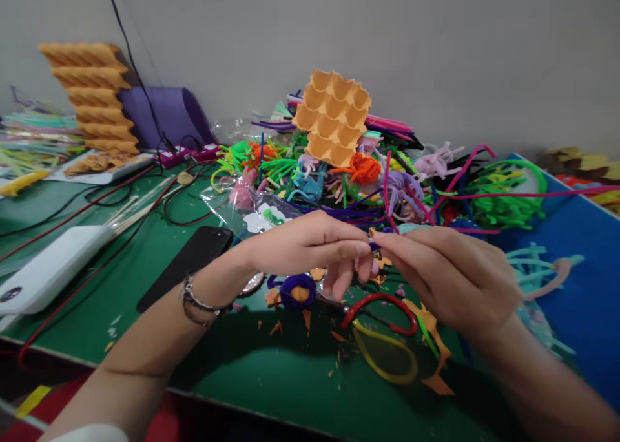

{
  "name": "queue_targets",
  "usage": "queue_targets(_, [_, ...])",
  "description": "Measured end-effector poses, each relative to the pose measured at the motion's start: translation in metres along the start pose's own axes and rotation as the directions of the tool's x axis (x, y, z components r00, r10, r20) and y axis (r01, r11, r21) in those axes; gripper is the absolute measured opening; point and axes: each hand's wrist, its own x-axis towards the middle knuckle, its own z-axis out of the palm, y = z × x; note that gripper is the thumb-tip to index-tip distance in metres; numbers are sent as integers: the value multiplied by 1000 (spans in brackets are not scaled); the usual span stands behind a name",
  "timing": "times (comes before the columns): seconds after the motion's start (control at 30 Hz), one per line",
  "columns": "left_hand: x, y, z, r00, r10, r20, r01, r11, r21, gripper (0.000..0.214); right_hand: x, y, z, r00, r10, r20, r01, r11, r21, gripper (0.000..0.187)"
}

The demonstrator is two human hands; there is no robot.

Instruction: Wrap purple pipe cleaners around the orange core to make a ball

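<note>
Held between the fingertips of both hands is a small piece of dark blue pipe cleaner (374,244) with a bit of orange showing at it; the fingers hide most of it. My left hand (310,248) pinches it from the left, and my right hand (455,274) from the right. Below my left hand lies a dark blue pipe cleaner coil (298,291) with an orange centre. Scissors with a red and yellow handle (382,342) rest on the green table just under both hands, their blades partly hidden.
Behind the hands is a heap of coloured pipe cleaners (290,177) with an orange egg carton (334,115) on top. To the left are a black phone (186,267), a white power bank (53,271) and cables. A blue board (581,235) stands at right; orange scraps (438,384) lie in front.
</note>
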Motion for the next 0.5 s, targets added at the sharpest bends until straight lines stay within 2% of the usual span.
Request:
queue_targets(0.1, [-1,2,-2,996,71,-51,-53,955,290,33,5,0,0,991,98,92,-104,992,65,12])
queue_targets(0.2, [-2,4,-5,992,119,-36,-84,854,513,29,11,1,-3,948,182,262,-263,910,320,20])
queue_targets(0.3, [-2,4,-7,993,117,7,-104,855,508,28,13,5,-6,908,158,388,-361,765,533,19])
queue_targets(0.5, [-3,3,-6,996,54,65,-72,948,309,31,6,13,-8,927,39,372,-264,772,578,19])
